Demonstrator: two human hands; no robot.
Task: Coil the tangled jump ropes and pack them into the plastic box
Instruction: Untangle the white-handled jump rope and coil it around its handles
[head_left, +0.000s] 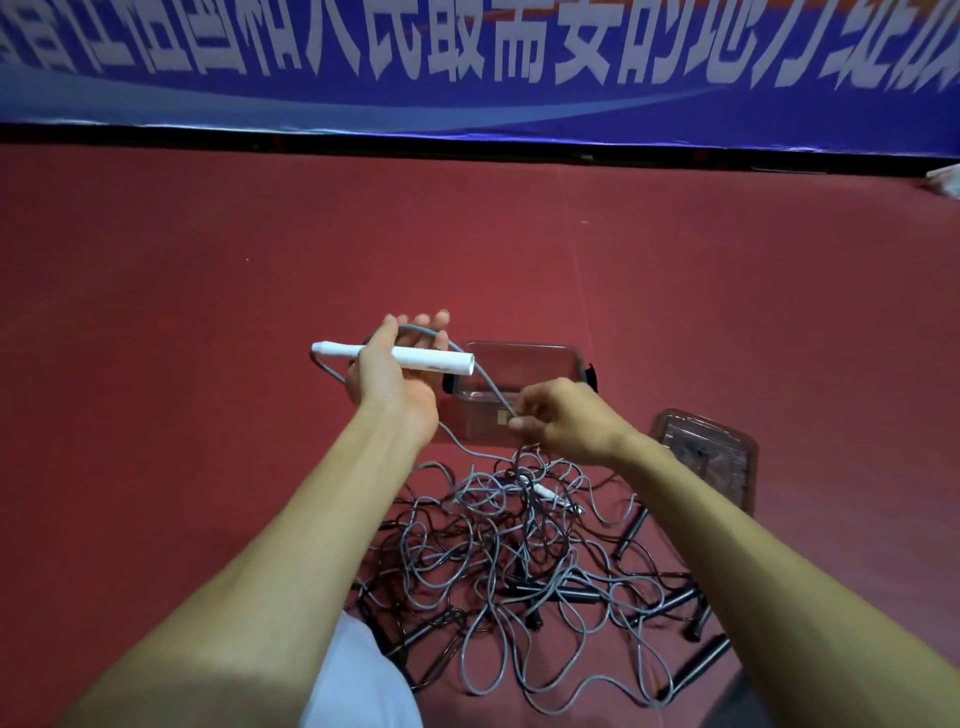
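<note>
left hand (395, 379): raised above the floor (208, 312), palm turned up and away from the camera. a white handle (441, 359) lies across the palm, held there by the thumb; both of its ends stick out past the hand, the tapered end to the left, the blunt end to the right. the fingers (421, 319) point upward, only loosely bent and slightly spread. a grey rope (491, 387) leaves the tapered end, loops over the back of these fingers and runs down to the right.

right hand (566, 421): lower than the left and to its right. thumb and forefinger pinch the grey rope at their tips; the other fingers are curled under and hidden behind the knuckles. below the pinch the rope drops into the tangle (498, 551).

the tangle lies on the floor below both hands, nearer the camera. it holds grey and dark ropes, a second white handle (550, 496) just under the right hand, and several black handles (701, 665) toward the right. single ropes cannot be traced through it.

the plastic box (519, 344) stands open on the floor just beyond the fingers of both hands; its near wall is partly covered by the right hand and the rope. its contents cannot be made out. a clear lid (711, 457) lies right of the right wrist, partly covered by the forearm.

a blue banner (467, 62) is cut off by the upper edge; a white garment (358, 680) is cut off by the lower edge
</note>
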